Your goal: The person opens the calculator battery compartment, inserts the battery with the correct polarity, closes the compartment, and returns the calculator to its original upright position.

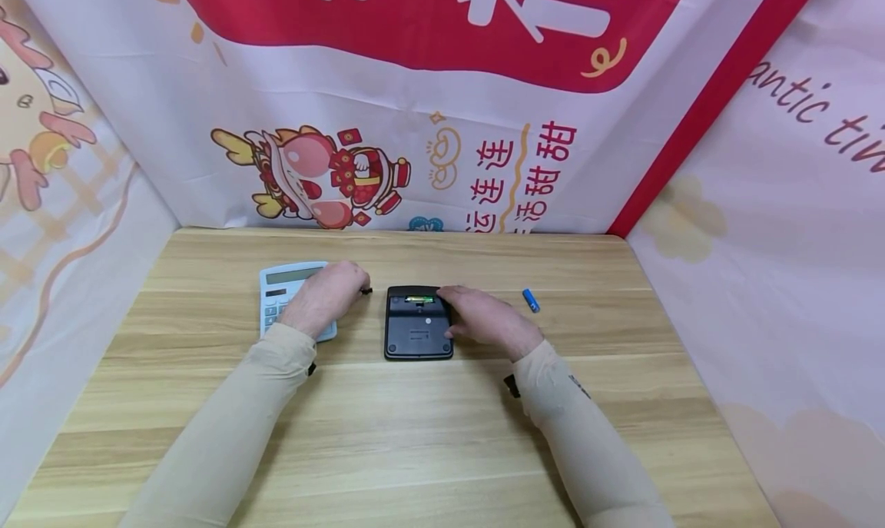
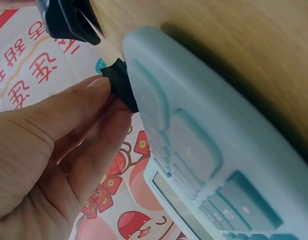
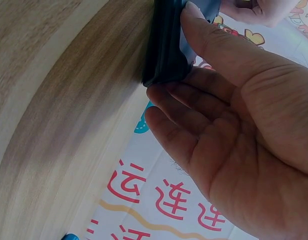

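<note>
A black calculator [image 1: 418, 342] lies face down on the table, its battery compartment uncovered. Inside that compartment sits a green battery [image 1: 419, 300]. My right hand [image 1: 487, 319] holds the calculator's right edge; in the right wrist view the thumb lies on the device's upturned back and the fingers are at its edge. Between thumb and fingertips, my left hand [image 1: 325, 297] pinches a small black battery cover [image 2: 121, 86], just left of the black calculator. Beneath and beside the left hand is a light-blue calculator [image 1: 267, 301], keys up, partly hidden by that hand.
A blue battery [image 1: 531, 300] lies on the wooden table [image 1: 429, 436], to the right of my right hand. Printed cloth [image 1: 387, 90] hangs behind the table's back edge, with more cloth at both sides.
</note>
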`<state>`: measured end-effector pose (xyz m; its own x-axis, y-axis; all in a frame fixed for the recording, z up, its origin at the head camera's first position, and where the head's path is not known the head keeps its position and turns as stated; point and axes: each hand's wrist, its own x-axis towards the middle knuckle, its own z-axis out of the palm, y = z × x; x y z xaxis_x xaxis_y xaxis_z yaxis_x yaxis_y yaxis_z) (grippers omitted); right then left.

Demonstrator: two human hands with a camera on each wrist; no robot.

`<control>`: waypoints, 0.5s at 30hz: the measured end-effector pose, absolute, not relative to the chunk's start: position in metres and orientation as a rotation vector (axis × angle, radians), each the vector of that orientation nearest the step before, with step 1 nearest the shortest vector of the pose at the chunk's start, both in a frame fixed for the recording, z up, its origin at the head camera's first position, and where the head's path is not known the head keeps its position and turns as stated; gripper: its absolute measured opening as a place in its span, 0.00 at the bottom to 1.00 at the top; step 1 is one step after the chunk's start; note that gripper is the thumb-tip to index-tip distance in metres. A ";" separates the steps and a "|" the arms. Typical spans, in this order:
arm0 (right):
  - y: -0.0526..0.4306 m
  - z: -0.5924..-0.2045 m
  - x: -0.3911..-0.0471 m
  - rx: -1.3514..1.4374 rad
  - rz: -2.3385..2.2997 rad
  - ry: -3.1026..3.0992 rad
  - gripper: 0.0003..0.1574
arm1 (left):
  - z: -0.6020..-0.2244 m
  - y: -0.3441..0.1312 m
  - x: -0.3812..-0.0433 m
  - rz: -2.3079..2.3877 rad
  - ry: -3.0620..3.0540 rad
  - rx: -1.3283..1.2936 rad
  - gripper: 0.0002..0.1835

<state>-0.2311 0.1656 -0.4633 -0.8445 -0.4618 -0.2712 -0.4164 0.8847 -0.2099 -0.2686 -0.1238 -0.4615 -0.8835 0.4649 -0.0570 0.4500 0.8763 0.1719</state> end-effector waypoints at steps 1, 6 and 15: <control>0.166 -0.463 -0.231 -0.654 -0.206 2.738 0.48 | -0.462 -0.124 -0.269 0.235 2.954 0.719 0.08; 0.166 -0.463 -0.230 -0.650 -0.211 2.736 0.48 | -0.462 -0.124 -0.269 0.256 2.959 0.728 0.11; 0.165 -0.462 -0.230 -0.618 -0.221 2.724 0.49 | -0.459 -0.122 -0.269 0.293 2.984 0.792 0.11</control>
